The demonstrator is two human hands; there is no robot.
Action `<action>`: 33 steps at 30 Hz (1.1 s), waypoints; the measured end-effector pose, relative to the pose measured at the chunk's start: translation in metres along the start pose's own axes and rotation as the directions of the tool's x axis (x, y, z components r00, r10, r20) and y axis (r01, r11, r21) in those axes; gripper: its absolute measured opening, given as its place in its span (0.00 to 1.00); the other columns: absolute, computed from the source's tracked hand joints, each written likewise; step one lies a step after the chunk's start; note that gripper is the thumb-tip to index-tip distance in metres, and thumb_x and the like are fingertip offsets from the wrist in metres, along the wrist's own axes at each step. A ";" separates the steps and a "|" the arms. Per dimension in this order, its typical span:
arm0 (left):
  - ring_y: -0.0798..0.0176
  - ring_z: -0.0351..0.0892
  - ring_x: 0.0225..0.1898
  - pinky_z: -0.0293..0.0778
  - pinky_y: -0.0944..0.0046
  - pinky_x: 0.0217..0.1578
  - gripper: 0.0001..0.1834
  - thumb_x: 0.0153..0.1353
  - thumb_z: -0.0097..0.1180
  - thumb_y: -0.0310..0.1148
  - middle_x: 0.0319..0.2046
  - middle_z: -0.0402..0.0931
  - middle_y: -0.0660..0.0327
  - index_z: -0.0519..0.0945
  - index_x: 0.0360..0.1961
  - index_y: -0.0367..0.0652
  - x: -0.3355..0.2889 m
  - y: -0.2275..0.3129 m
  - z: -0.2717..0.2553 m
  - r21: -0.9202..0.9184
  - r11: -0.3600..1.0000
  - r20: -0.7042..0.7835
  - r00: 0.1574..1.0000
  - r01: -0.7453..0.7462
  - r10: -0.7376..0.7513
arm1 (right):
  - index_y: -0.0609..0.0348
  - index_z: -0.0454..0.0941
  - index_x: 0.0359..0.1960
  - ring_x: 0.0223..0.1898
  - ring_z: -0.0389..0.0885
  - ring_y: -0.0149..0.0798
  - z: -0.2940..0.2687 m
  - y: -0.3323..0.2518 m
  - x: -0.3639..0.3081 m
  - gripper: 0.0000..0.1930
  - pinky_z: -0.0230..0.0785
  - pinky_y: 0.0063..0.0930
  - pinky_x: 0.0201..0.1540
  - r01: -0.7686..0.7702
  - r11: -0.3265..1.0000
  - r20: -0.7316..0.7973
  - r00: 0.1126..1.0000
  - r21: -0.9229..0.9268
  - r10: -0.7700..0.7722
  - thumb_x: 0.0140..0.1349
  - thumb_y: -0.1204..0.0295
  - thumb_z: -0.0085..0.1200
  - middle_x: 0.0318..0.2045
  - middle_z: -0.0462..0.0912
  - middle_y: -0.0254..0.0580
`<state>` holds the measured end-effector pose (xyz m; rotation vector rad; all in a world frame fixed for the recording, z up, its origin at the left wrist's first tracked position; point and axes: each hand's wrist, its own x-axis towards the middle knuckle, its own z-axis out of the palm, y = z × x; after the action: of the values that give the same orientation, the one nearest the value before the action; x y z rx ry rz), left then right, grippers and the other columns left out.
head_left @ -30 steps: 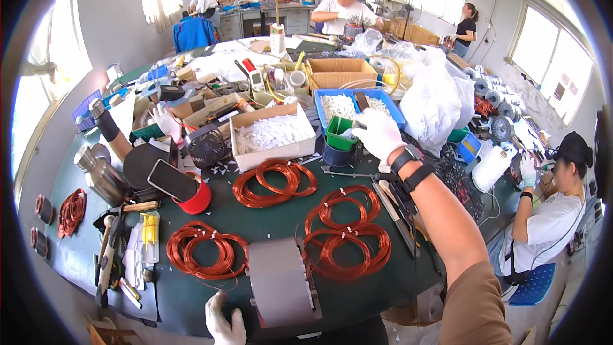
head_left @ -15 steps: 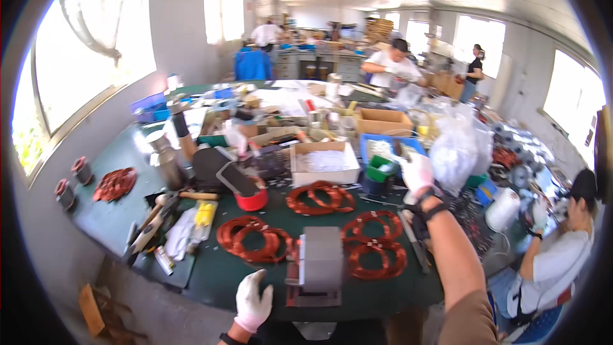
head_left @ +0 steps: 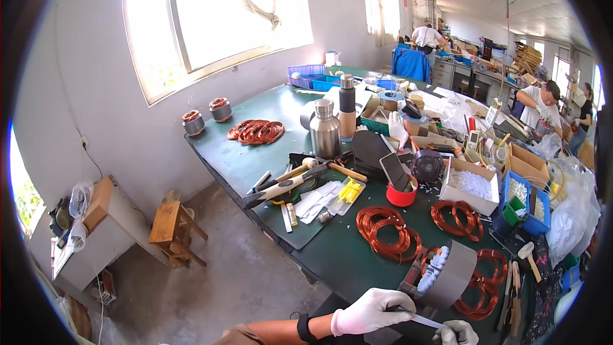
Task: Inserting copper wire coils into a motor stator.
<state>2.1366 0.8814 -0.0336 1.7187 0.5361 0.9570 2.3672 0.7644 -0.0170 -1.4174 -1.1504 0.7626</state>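
Note:
My left hand (head_left: 370, 312), in a white glove with a black wristband behind it, closes its fingers on a thin pale strip (head_left: 426, 321). The strip slants down to my right hand (head_left: 458, 333), also gloved, whose fingers pinch near its far end; the lower picture edge cuts off this hand. Just beyond both hands a grey steel stator core (head_left: 454, 273) lies on its side, white insulation pieces (head_left: 434, 269) lining its open end. Copper wire coils (head_left: 387, 233) lie on the far left of the core, and more coils (head_left: 483, 287) on its right.
Hammers (head_left: 281, 186), a red container with a phone (head_left: 401, 195), a steel bottle (head_left: 325, 131) and a white box of slips (head_left: 471, 182) crowd the green table. A blue bin (head_left: 535, 207) and a mallet (head_left: 529, 259) are rightward. A wooden stool (head_left: 174, 229) stands left; a co-worker (head_left: 541, 107) works beyond.
The view has swung left. My right hand has come back from the blue bin to beside my left hand. My left hand has closed, and a pale strip now spans the two.

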 end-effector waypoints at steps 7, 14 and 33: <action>0.58 0.87 0.34 0.81 0.62 0.40 0.14 0.63 0.68 0.29 0.34 0.85 0.57 0.82 0.48 0.40 -0.004 0.005 0.033 0.105 0.994 -0.034 0.999 -0.010 0.013 | 0.63 0.78 0.54 0.50 0.82 0.57 0.030 0.002 0.011 0.19 0.75 0.50 0.54 0.680 0.433 0.391 0.712 -0.592 -0.583 0.67 0.64 0.62 0.49 0.83 0.52; 0.55 0.86 0.36 0.80 0.60 0.41 0.16 0.62 0.68 0.30 0.37 0.85 0.58 0.83 0.51 0.40 -0.005 -0.009 0.023 0.349 0.866 0.111 0.934 -0.357 0.340 | 0.61 0.82 0.45 0.40 0.85 0.55 0.023 0.005 -0.001 0.13 0.78 0.46 0.44 0.635 0.476 0.333 0.749 -0.608 -0.573 0.62 0.70 0.65 0.39 0.85 0.48; 0.49 0.86 0.45 0.82 0.56 0.45 0.24 0.59 0.72 0.29 0.47 0.85 0.53 0.81 0.56 0.39 0.019 -0.006 0.012 0.478 0.849 0.281 0.955 -0.225 0.094 | 0.58 0.82 0.45 0.26 0.79 0.36 -0.035 0.038 0.044 0.13 0.72 0.33 0.24 0.638 0.735 0.403 0.750 -0.230 -0.524 0.61 0.68 0.61 0.28 0.75 0.33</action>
<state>2.1581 0.8905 -0.0346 2.3562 0.5105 0.7329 2.4224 0.7960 -0.0407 -1.1112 -1.9528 0.3227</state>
